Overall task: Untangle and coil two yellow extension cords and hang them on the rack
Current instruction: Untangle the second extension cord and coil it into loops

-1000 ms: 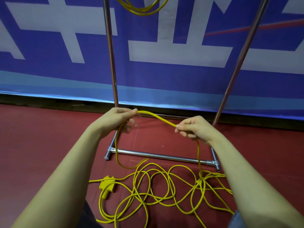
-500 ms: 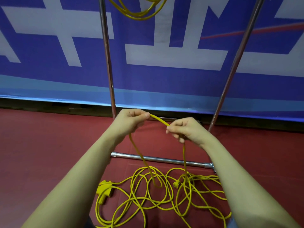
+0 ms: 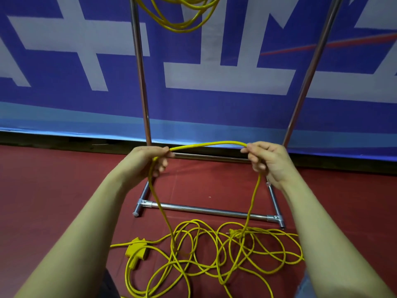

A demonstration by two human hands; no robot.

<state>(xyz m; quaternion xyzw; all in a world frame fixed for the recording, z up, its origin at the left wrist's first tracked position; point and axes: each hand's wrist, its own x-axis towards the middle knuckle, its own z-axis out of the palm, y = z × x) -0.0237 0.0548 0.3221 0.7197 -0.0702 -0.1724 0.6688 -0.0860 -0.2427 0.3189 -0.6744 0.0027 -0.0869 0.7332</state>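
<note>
Far left to right: a coiled cord (image 3: 178, 20) is already being carried by the rack (image 3: 140, 82), hanging between the two uprights at the top edge, so approx. half the job is judged done. The 2nd cord (image 3: 208, 144) is being held up w/ both hands set well apart. It is being pinched by the left hand (image 3: 148, 161) at thumb and fingertips, w/ a strand dropping from it to the floor. A short arched span is being stretched across to the right hand (image 3: 265, 159), where it is being gripped in curled fingers, and another strand is falling from there. Near, on the red floor (image 3: 43, 190), the rest is lying as a loose pile (image 3: 214, 252) just in front of the rack's base bar, the socket block (image 3: 137, 248) sitting at its left. No loops are being held yet, so coiling seems barely begun; remaining: untangling, coiling, hanging.
</note>
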